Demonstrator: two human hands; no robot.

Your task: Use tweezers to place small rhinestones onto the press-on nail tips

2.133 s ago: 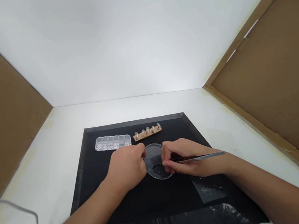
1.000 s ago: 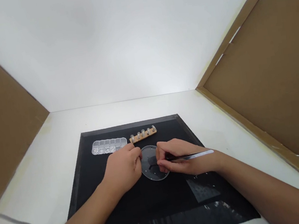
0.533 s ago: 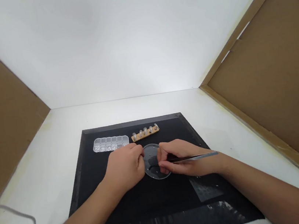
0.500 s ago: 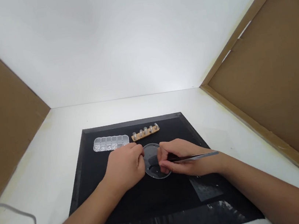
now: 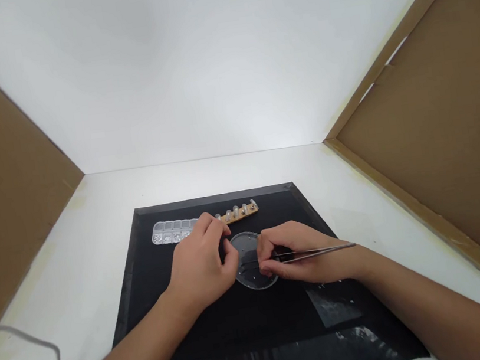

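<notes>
A clear round dish [image 5: 246, 244] lies on a black mat [image 5: 189, 330] between my hands. My right hand [image 5: 297, 252] pinches metal tweezers [image 5: 321, 250] whose tips point left over the dish. My left hand [image 5: 201, 266] rests at the dish's left edge, thumb against the rim and fingers lifted and partly curled toward a wooden strip with small clear pieces [image 5: 239, 211]. Whether the tweezers hold anything is too small to tell.
A clear compartment box with tiny stones [image 5: 171, 231] lies at the mat's back left. A clear sheet [image 5: 333, 305] lies at the mat's front right. Brown cardboard walls [image 5: 436, 116] flank the white table [image 5: 79, 274]. A grey cable [image 5: 30, 340] runs at the left.
My left hand's fingers have lifted from a closed grip at the dish edge and reached toward the wooden strip. The right hand with the tweezers has stayed over the dish.
</notes>
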